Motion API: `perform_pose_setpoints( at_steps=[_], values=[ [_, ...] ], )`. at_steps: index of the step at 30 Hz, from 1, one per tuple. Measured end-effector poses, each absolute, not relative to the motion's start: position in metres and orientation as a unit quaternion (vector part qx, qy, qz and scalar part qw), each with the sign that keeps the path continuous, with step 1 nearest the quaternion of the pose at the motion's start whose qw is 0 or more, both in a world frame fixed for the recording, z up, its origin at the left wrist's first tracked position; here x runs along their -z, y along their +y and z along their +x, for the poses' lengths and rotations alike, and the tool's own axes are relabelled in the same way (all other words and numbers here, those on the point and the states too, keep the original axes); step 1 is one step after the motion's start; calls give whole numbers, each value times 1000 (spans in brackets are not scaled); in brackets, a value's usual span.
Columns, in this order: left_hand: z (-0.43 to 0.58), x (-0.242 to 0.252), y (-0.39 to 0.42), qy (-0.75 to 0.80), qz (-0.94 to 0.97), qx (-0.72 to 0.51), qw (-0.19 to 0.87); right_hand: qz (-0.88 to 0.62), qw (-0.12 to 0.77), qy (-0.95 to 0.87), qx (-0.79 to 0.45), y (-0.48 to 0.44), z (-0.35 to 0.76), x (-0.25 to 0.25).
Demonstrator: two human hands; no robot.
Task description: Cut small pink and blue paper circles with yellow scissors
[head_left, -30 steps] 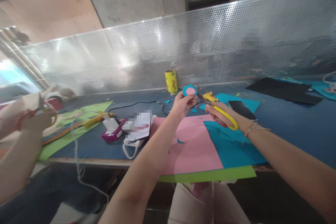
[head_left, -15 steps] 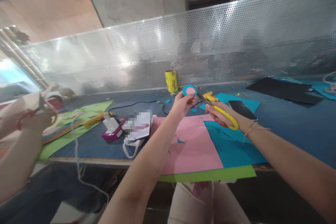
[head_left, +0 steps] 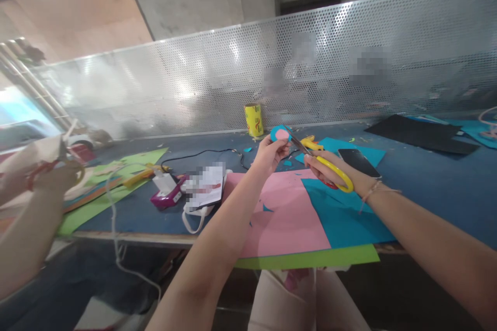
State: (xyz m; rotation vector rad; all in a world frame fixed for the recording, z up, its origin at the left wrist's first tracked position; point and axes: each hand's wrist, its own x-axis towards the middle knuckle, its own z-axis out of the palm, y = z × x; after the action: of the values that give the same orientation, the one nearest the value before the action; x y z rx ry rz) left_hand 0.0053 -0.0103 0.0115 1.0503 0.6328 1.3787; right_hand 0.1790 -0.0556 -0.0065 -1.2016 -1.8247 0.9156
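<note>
My left hand (head_left: 268, 154) pinches a small round paper piece (head_left: 280, 133), teal with a pink centre, and holds it up over the table. My right hand (head_left: 330, 169) grips yellow-handled scissors (head_left: 324, 164) with fingers through the loops. The blades point up and left and meet the right edge of the paper piece. Below both hands lie a pink sheet (head_left: 283, 212), a teal sheet (head_left: 337, 212) and a green sheet (head_left: 310, 257) at the table's near edge.
A yellow can (head_left: 253, 120) stands by the perforated metal screen (head_left: 248, 72). A phone (head_left: 357, 162), a yellow glue gun (head_left: 311, 142), a purple device (head_left: 167, 195) with cable and black paper (head_left: 421, 133) lie on the blue table (head_left: 446, 181). Another person's arm (head_left: 27, 207) works at the far left.
Almost nothing has moved; both my hands keep the same hold. The other person's hand at the left has shifted slightly.
</note>
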Motion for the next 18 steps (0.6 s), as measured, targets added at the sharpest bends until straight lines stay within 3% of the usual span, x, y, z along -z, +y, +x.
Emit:
perform_pose_setpoints(
  at_steps=[18],
  values=[
    [3,-12,-8,275,430,-619,597,-452,323,-713,-427,-55,186,7]
  ],
)
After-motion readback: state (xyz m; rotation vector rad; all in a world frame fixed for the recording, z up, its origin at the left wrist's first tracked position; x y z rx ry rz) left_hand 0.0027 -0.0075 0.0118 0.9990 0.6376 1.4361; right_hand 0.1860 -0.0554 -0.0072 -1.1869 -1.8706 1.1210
